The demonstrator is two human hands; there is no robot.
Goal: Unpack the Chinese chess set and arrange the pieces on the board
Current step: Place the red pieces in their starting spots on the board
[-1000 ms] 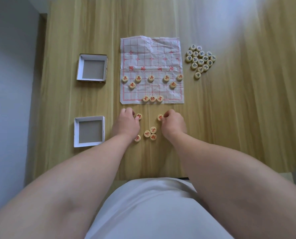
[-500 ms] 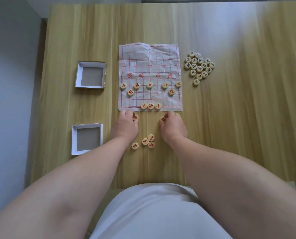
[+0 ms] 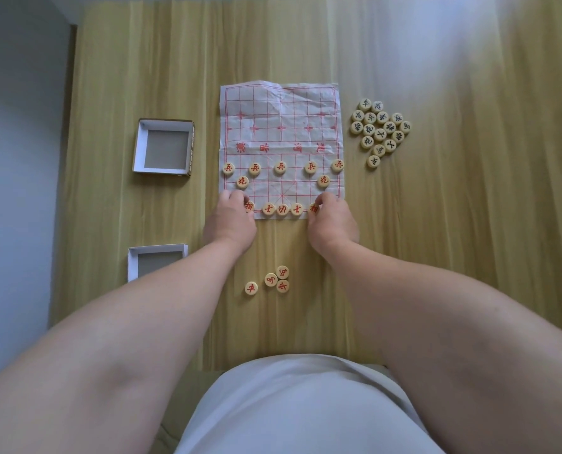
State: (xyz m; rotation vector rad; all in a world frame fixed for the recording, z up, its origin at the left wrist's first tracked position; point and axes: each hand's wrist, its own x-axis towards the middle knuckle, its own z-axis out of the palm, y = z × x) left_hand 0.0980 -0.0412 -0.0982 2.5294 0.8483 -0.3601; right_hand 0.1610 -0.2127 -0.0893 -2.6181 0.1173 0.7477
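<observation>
A creased paper board (image 3: 281,126) with a red grid lies on the wooden table. Red-lettered wooden pieces stand on its near half: a row of several soldiers (image 3: 280,167), two cannons (image 3: 242,182), and a back row of three pieces (image 3: 282,210). My left hand (image 3: 230,221) pinches a red elephant piece (image 3: 249,206) at the back row's left. My right hand (image 3: 332,222) pinches another red elephant piece (image 3: 313,208) at its right. Several loose red pieces (image 3: 274,280) lie on the table near my body. A cluster of black-lettered pieces (image 3: 379,131) sits right of the board.
Two open white box halves lie left of the board, one farther (image 3: 141,149) and one nearer (image 3: 132,260), the nearer partly hidden by my left forearm. A grey wall runs along the table's left edge (image 3: 73,178).
Both hands moved forward from the loose pieces to the board's near row, each carrying a red elephant piece onto it. The camera view shifted slightly.
</observation>
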